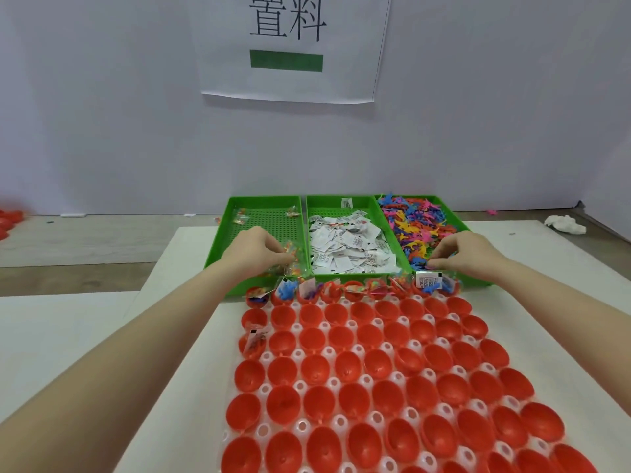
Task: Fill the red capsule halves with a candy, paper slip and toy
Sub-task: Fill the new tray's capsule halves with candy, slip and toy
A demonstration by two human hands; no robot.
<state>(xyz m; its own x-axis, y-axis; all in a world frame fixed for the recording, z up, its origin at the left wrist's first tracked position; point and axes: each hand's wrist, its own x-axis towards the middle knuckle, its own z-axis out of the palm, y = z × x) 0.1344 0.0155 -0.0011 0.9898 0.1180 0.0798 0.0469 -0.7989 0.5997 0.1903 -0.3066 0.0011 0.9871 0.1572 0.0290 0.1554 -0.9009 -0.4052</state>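
A person's left hand curls its fingers around clear-wrapped candies at the near end of the left green tray, pinching a packet there. The right hand reaches into the near corner of the right green tray, fingertips drawn together on the heap of coloured plastic toys; it appears to pinch one small toy, though the piece itself is too small to make out. Between the two lies a middle green tray piled with white printed paper slips.

Just in front of the trays, red capsule halves sit open side up in a white holder sheet, row after row toward the viewer. The far row, touching the trays' front edge, already holds candy, slips and toys. Two halves at the left of the next rows hold a wrapped packet with a slip; the rest stand unfilled.

A paper sign with black characters and a green bar hangs on the wall behind. A crumpled white tissue lies on the table at far right.
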